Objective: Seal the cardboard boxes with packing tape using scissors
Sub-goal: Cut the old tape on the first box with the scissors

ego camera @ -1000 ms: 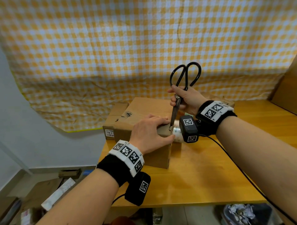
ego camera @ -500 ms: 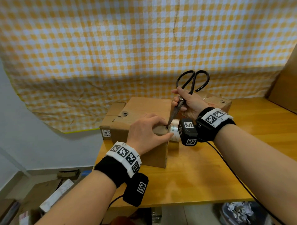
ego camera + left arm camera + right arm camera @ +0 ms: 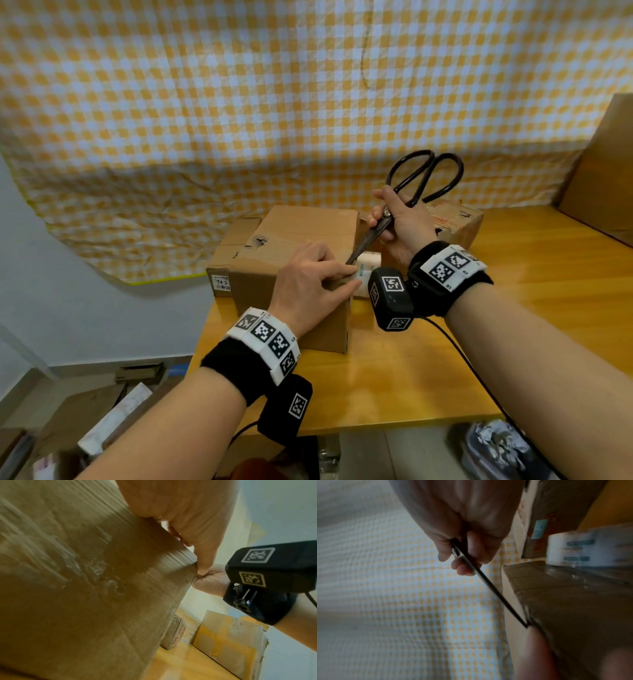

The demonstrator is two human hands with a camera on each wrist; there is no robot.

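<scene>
My left hand (image 3: 308, 284) presses flat-fingered on the near top corner of the cardboard box (image 3: 294, 240), which sits on the wooden surface (image 3: 411, 370). Just right of that grip lies the tape roll (image 3: 368, 267). My right hand (image 3: 404, 226) clenches the black scissors (image 3: 407, 195) by the pivot, tips touching the box corner.

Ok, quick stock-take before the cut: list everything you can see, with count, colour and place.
cardboard box: one, brown, front of table, under left hand
other boxes: at least three, brown, one behind-left, one behind-right, one at far right
tape roll: one, clear-white, beside the box's right edge
scissors: one, black, blades closed, tip at the box's top right edge
table: one, yellow wood
checked cloth: one, yellow-white, backdrop
floor clutter: several items, left below
left hand: presses box edge
right hand: grips scissors
</scene>
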